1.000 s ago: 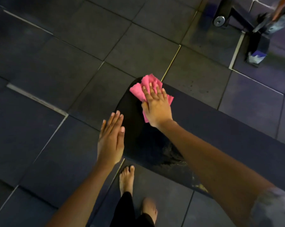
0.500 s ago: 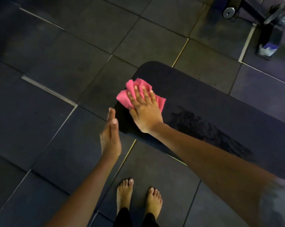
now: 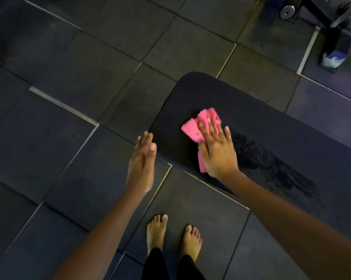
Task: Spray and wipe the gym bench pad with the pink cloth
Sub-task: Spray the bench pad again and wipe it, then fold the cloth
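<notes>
The black gym bench pad (image 3: pixel 261 110) runs from the middle of the view to the right edge, its rounded end pointing left. A crumpled pink cloth (image 3: pixel 200 126) lies on the pad near that end. My right hand (image 3: pixel 217 152) presses flat on the cloth, fingers spread over it. A wet, glistening streak (image 3: pixel 271 164) shows on the pad to the right of that hand. My left hand (image 3: pixel 142 164) hovers edge-on just off the pad's near left corner, fingers straight and together, holding nothing. No spray bottle is in view.
Dark rubber floor tiles (image 3: pixel 89 57) with pale seams surround the bench. My two bare feet (image 3: pixel 174 237) stand close to the pad's near side. Black gym equipment with a small wheel (image 3: pixel 287 11) and a blue-white object (image 3: pixel 332 59) sits at the top right.
My right hand slid the pink cloth from the pad's left end rightward toward the wet streak. My left hand turned edge-on and stayed beside the pad's corner. The view shifted.
</notes>
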{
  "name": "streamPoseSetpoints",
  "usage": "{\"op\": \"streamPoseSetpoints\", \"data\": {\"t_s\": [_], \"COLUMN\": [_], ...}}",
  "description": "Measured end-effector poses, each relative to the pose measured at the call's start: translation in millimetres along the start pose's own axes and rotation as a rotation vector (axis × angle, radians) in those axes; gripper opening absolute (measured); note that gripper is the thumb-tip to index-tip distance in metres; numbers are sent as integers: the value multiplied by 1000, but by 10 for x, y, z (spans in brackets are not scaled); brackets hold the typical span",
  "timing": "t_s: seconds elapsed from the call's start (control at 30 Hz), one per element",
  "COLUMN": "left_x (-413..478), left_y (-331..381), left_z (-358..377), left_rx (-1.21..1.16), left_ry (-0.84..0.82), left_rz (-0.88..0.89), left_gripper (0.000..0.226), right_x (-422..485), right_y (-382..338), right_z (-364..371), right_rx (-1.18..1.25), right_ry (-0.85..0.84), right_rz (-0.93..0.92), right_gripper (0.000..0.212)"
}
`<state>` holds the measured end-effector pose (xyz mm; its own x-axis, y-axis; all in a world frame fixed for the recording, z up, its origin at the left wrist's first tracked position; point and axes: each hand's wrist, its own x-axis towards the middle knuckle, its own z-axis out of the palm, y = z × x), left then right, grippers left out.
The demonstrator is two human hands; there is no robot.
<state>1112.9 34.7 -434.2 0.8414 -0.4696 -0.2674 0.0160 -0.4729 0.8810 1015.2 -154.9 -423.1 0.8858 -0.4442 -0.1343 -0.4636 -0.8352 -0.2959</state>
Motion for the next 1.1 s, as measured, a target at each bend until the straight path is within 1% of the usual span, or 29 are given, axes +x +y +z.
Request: {"op": "streamPoseSetpoints", "data": {"t_s": [0.03,0.07,0.1,0.17,0.23,0.3,0.37,0.4,0.47,0.57,0.63,0.7,0.73,0.83,0.9,0.97,1.0,1.1], "left_x": [0,-2,-5,-21,-47,-65,-61,-52,-33,-17,-1,11,9,-21,-33,-34,-37,-25], "left_y": [-12,-23,-39,-63,-49,-8,34,52,79,93,111,133,140,163,206,240,248,250], "left_z": [3,7,7,17,23,4,-17,-18,1,90,174,244,266,280,284,320,341,435], "left_rx": [18,16,5,-10,25,196,472,589,741,798,777,728,699,662,688,723,742,772], "left_ry": [6,11,14,14,2,-35,-101,-124,-159,-199,-194,-164,-148,-127,-152,-205,-225,-238], "left_rz": [9,8,3,-6,8,94,248,318,404,428,421,414,406,402,433,486,510,549], "left_gripper": [67,70,73,77,80,78,74,72,67,65,65,64,64,65,66,65,65,62], "right_x": [115,220,296,322,188,-79,-397,-515,-610,-406,-151,-2,-13,-364,-669,-826,-834,-560], "right_y": [-124,-276,-429,-633,-612,-462,-287,-168,85,205,64,-116,-182,-162,1,231,315,331], "right_z": [26,59,106,186,184,128,67,33,-44,-81,-23,52,82,99,28,-41,-71,-71], "right_rx": [35,57,64,52,7,-47,-97,-116,-133,-68,14,64,58,-13,-72,-142,-157,-92], "right_ry": [33,54,54,3,-63,-106,-98,-85,-78,-17,58,68,45,-36,-31,3,19,73], "right_rz": [61,79,55,-60,-193,-322,-353,-312,-160,45,118,103,51,-133,-158,-114,-64,129], "right_gripper": [56,56,57,59,60,60,59,60,62,61,61,61,61,64,63,62,61,61]}}
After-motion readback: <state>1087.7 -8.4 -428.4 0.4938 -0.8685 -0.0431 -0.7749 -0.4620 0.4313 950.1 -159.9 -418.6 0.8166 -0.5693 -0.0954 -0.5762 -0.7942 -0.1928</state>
